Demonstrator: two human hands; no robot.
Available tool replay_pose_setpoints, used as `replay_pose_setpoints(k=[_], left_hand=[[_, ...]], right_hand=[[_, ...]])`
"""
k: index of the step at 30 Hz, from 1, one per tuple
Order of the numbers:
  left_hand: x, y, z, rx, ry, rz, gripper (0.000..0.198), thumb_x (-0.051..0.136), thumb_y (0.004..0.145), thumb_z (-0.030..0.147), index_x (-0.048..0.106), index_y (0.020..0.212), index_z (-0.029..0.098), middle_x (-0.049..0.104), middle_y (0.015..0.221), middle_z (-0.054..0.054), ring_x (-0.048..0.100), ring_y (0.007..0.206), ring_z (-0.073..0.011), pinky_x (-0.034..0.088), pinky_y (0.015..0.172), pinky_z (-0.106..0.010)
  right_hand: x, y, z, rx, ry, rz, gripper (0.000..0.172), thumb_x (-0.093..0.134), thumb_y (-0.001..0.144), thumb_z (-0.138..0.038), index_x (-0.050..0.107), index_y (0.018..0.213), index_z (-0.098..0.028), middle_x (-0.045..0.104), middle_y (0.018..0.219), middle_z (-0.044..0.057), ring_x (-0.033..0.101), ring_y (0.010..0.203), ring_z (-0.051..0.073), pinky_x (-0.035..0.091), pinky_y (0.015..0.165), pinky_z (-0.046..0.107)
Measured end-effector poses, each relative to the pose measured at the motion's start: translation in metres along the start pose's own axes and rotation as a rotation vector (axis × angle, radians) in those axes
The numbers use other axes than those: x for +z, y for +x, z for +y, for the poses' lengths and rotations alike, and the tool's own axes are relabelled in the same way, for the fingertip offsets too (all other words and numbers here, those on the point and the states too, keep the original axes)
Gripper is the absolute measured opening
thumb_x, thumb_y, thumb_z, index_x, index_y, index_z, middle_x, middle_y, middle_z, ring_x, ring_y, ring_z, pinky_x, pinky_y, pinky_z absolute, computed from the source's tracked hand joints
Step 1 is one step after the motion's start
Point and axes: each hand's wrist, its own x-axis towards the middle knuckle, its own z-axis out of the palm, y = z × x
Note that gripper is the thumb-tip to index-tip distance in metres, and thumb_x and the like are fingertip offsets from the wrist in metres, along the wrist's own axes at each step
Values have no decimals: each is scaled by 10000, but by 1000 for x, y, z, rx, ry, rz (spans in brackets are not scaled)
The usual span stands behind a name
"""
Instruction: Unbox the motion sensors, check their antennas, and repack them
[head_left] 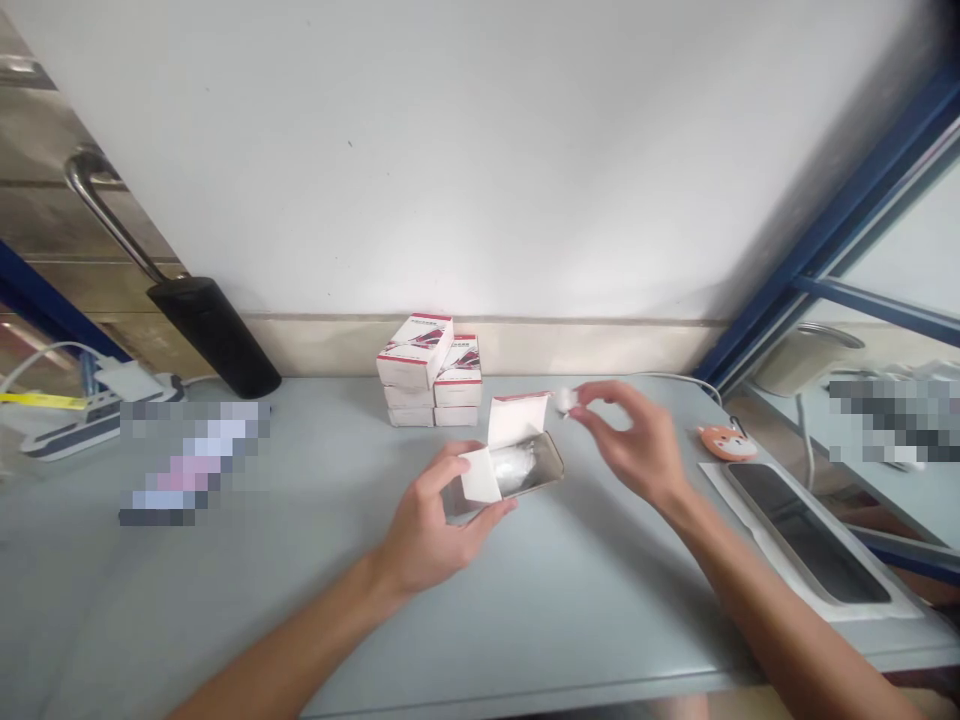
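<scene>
My left hand (431, 525) grips a small open cardboard box (510, 462) above the table, thumb and fingers round its near end. The box's white flaps stand up and something pale lies inside it. My right hand (630, 440) hovers just right of the box, its fingertips pinched on a small white object (565, 400) held above the box's open flap. Behind them, a stack of several white and red boxes (431, 385) sits against the wall.
The grey table (570, 600) ends at a front edge near me. A black cylinder (214, 335) leans at the back left. A dark phone-like slab on a white tray (806, 535) and a small orange toy (726, 441) lie on the right.
</scene>
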Motion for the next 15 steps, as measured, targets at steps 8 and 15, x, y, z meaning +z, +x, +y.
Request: replay_pose_setpoints(k=[8, 15], left_hand=[[-1, 3, 4, -27, -135, -59, 315, 779, 880, 225, 575, 1118, 255, 700, 1125, -81, 718, 913, -234, 608, 754, -383], [3, -1, -3, 68, -183, 3, 582, 757, 871, 151, 389, 1304, 278, 669, 1224, -102, 711, 963, -229, 583, 835, -407]], right_hand=[[-7, -14, -101, -458, 48, -117, 190, 617, 979, -74, 631, 1035, -255, 804, 1038, 35, 745, 873, 202, 537, 795, 364], [4, -7, -83, -390, -121, -132, 137, 632, 991, -116, 643, 923, -233, 789, 1025, 10, 697, 938, 203, 446, 826, 374]])
